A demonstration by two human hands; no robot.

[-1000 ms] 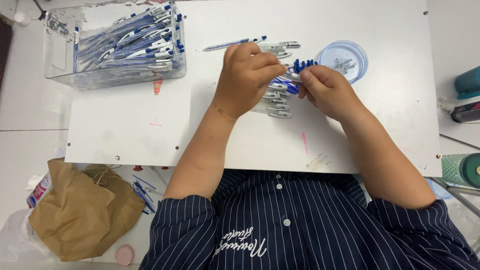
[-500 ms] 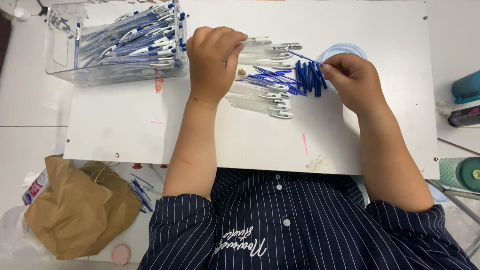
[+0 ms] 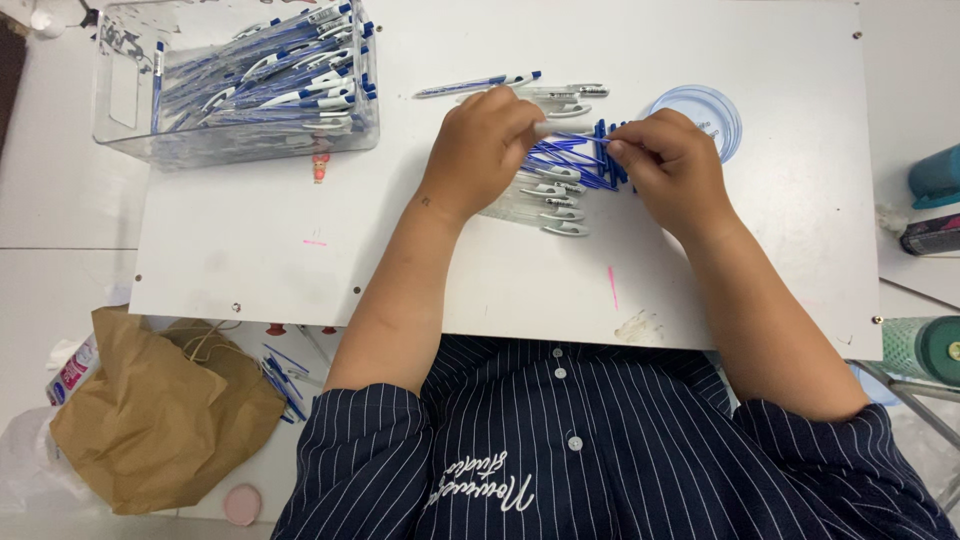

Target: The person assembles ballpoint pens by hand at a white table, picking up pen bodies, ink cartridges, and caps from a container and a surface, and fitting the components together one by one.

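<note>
White board, bare leftward: both hands' grip pinches one pen part.

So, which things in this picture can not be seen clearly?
Head view only:
- Left hand covers part of the clear pen barrels.
- Right hand hides the ends of the blue refills.
- Round clear lid: contents too small.
- Green bottle: cut off by the right edge.

Head camera, looking straight down
One close view from above the white board, person's torso at the near edge
</note>
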